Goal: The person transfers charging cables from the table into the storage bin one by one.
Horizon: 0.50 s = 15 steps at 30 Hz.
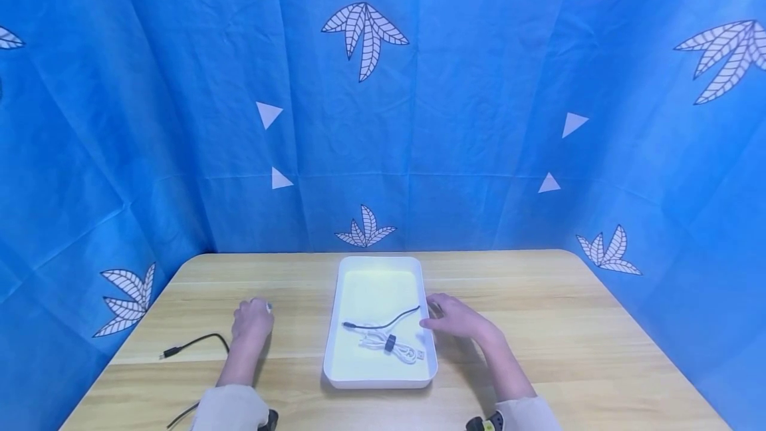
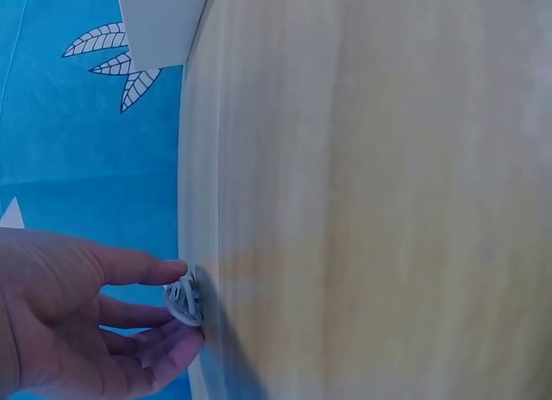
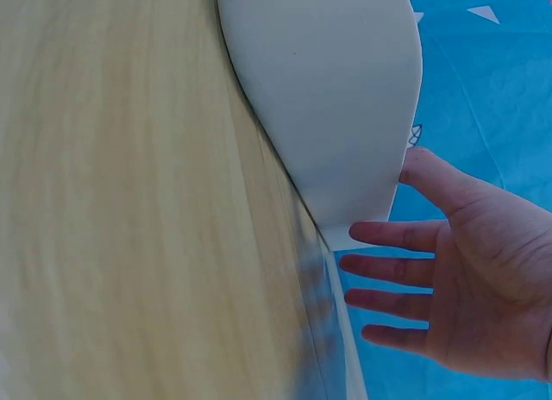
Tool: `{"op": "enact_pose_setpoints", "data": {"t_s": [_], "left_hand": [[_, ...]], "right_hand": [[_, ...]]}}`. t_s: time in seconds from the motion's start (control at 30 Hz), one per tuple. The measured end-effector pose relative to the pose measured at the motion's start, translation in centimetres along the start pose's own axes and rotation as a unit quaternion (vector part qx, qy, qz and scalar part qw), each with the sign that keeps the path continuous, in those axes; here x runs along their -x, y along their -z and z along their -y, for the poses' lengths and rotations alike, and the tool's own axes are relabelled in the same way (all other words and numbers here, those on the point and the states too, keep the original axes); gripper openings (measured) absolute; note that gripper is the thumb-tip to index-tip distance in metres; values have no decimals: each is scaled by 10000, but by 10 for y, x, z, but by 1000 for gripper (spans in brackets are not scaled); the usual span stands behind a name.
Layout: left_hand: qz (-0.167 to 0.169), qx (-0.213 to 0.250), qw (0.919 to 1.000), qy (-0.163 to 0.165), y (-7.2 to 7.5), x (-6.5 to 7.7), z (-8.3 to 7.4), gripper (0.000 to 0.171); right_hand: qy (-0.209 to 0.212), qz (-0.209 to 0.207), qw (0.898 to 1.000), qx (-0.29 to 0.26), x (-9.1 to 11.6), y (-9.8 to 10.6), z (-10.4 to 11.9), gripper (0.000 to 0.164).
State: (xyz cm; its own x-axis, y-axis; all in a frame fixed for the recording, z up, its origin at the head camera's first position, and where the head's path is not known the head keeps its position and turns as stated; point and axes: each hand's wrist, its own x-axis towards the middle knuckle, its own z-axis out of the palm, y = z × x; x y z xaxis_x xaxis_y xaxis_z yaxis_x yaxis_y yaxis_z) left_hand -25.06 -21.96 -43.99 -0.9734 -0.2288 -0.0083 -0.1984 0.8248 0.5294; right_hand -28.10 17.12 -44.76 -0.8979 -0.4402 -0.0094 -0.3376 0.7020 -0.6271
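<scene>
My left hand (image 1: pixel 253 319) is over the table left of the tray. In the left wrist view its thumb and fingers pinch a small coiled white cable (image 2: pixel 184 300). From the head view most of that coil is hidden by the hand. My right hand (image 1: pixel 457 318) is at the right side of the white tray (image 1: pixel 332 344), thumb right at the rim. Its fingers (image 3: pixel 397 270) are straight and spread, holding nothing. Inside the tray lie a short black cable (image 1: pixel 383 326) and a bundled white USB cable (image 1: pixel 377 340) with a dark strap.
On the left of the wooden table (image 1: pixel 538 311), a black cable (image 1: pixel 194 341) lies partly hidden under my left forearm. A blue curtain (image 1: pixel 455 118) with leaf prints hangs behind the table's far edge and at both sides.
</scene>
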Motion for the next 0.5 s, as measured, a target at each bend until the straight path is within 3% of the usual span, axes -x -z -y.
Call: {"op": "enact_pose_setpoints", "data": {"t_s": [0.5], "left_hand": [[-66,146,9998,70,-1,-1,0,11]], "right_hand": [[39,25,10000,50,1,1,2,60]]}}
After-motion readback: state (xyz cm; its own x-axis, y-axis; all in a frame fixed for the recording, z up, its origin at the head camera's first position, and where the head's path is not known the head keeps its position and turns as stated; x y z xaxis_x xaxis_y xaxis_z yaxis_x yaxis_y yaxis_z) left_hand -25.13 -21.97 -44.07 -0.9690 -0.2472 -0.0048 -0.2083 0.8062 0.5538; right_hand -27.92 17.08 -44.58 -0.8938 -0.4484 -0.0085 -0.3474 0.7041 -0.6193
